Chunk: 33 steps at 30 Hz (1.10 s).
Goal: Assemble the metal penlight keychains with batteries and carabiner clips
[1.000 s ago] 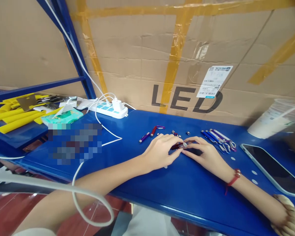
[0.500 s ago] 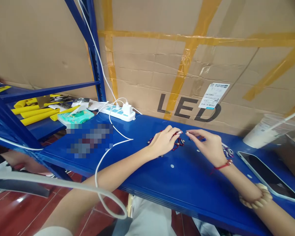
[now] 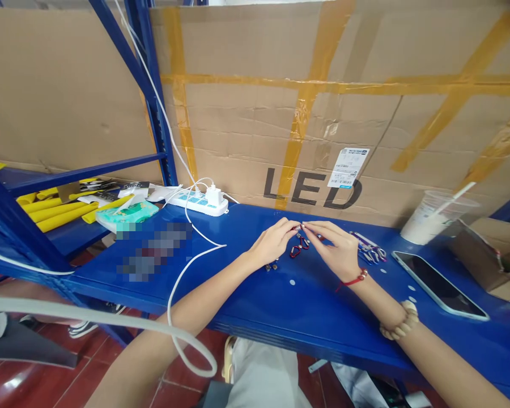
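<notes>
My left hand (image 3: 276,241) is closed, its fingertips pinching a small red-and-silver tube that they now mostly hide. Right up against it, my right hand (image 3: 338,246) pinches a tiny silvery piece, too small to name. The fingertips of both hands meet above the blue tabletop. Just below them lie red carabiner clips (image 3: 296,251). Beside the left wrist are several small round metal pieces (image 3: 272,266). Purple and silver carabiner keychains (image 3: 369,249) lie behind the right hand.
A phone (image 3: 440,285), a plastic cup with a straw (image 3: 423,221) and an open cardboard box (image 3: 501,260) stand at right. On the left are a power strip (image 3: 199,202), a white cable (image 3: 178,272) looping past the table edge, a green packet (image 3: 127,213) and yellow tubes (image 3: 63,215).
My hands have come together, closing the gap between their fingertips. The view has shifted, showing more of the keychains and small round pieces.
</notes>
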Motion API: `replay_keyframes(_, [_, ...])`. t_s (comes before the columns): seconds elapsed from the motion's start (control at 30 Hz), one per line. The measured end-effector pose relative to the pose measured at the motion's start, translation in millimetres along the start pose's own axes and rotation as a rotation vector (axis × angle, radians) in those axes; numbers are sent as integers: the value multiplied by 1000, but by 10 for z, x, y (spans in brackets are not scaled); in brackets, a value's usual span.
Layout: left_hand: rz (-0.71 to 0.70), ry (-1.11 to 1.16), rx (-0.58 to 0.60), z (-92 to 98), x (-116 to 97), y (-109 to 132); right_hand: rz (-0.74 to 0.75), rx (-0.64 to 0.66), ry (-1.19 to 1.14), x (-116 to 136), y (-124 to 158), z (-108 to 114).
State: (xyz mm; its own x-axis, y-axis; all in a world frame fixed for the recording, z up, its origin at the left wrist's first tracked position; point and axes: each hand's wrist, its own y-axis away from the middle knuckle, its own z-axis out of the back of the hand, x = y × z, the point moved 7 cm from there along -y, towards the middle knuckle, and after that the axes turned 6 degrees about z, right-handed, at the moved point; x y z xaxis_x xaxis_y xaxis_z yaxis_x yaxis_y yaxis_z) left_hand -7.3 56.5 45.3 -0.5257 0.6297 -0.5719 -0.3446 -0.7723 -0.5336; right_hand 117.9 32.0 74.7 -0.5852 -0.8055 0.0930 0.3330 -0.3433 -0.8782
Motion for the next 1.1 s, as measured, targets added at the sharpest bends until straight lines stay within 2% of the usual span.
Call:
replay_keyframes(0.4, [-16,27,4,-7,-35,9,-13,-35,-185,42,2,65])
replay_keyframes(0.73, [-17,32,42,-19,-152,31,54,-2,-85,21,24,119])
replay_keyframes(0.97, [-7,16,16,-97,-140,72,27,121,-132,-39,25,91])
replay_keyframes(1.1, [72,79,35,-189,-147,106,-3,148,-189,-76,3,93])
